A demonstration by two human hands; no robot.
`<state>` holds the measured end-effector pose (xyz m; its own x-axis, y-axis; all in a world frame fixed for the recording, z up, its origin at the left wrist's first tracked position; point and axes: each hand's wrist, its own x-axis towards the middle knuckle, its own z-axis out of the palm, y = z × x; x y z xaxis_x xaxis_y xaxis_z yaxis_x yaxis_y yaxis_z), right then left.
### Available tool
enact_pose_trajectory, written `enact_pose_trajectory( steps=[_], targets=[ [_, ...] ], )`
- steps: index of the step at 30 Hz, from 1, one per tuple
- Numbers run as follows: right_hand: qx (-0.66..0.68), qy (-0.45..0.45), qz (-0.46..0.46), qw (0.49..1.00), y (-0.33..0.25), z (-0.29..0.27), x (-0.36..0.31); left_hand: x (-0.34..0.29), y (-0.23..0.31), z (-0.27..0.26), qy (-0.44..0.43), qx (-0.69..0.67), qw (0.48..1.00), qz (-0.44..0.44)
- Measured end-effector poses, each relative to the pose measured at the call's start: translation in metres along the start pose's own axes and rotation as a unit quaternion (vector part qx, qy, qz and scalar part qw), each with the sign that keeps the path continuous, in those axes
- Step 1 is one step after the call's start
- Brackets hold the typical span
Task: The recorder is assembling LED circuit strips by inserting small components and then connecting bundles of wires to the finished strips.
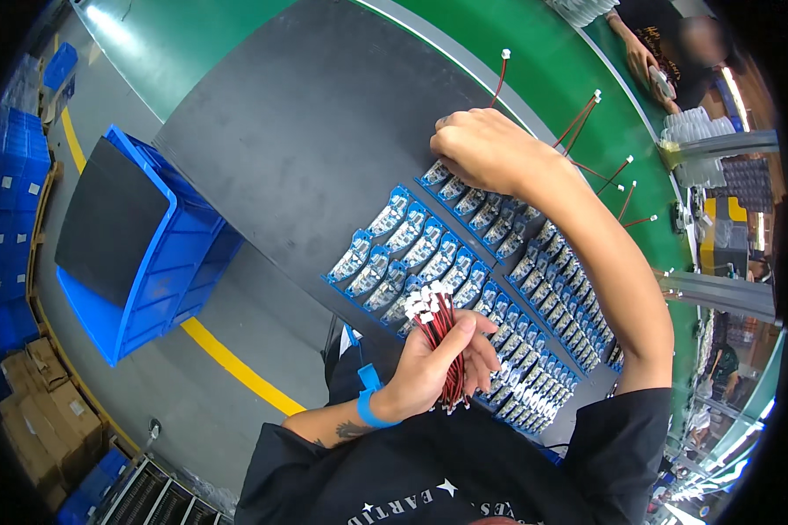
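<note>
My left hand (425,372), with a blue band at the wrist, is closed round a bundle of red and black wires (445,350) with white connectors at their ends. It is held above the near part of a panel of blue circuit boards (407,229). My right hand (486,150) reaches across to the far-left end of a second panel of circuit boards (499,229). Its fingers are curled down at the boards, and what they grip is hidden. One red wire with a white connector (505,56) sticks up just behind that hand.
Several more wires (587,105) stick out past my right forearm over the green surface. A dark tabletop (298,114) lies under the panels. To the left stands a blue crate (179,254); stacked blue bins (13,201) and cardboard boxes (48,411) are beyond. A co-worker (665,52) is across.
</note>
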<state>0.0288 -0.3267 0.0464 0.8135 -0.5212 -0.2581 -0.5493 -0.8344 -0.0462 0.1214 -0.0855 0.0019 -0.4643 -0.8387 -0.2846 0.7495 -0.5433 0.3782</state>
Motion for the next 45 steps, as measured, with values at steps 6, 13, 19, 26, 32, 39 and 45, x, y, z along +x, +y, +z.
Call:
enact_pose_trajectory(
  steps=[6,13,19,26,32,39,45],
  targets=[
    [-0.019,0.052,-0.044,0.997,-0.009,-0.002,0.001,0.004,0.003,0.001,-0.006,0.001,1.000,-0.001],
    [0.236,0.278,0.037,0.930,-0.079,-0.024,-0.070,-0.002,0.006,-0.004,-0.046,-0.015,0.999,0.007],
    [0.609,0.125,0.235,0.747,-0.114,-0.003,-0.115,0.005,0.000,-0.002,-0.044,-0.015,0.999,0.017],
    [0.722,0.103,0.297,0.617,-0.124,0.007,-0.121,0.004,-0.011,-0.001,0.006,0.070,0.995,0.067],
    [0.678,0.338,0.298,0.581,-0.108,0.005,-0.107,0.011,-0.009,0.001,0.165,0.026,0.966,0.198],
    [0.262,0.213,0.222,0.915,-0.035,0.020,-0.068,0.005,-0.007,0.003,0.147,0.041,0.971,0.184],
    [0.137,0.145,0.203,0.959,-0.025,0.022,-0.048,0.002,-0.004,0.002,0.142,0.034,0.977,0.157]
  ],
)
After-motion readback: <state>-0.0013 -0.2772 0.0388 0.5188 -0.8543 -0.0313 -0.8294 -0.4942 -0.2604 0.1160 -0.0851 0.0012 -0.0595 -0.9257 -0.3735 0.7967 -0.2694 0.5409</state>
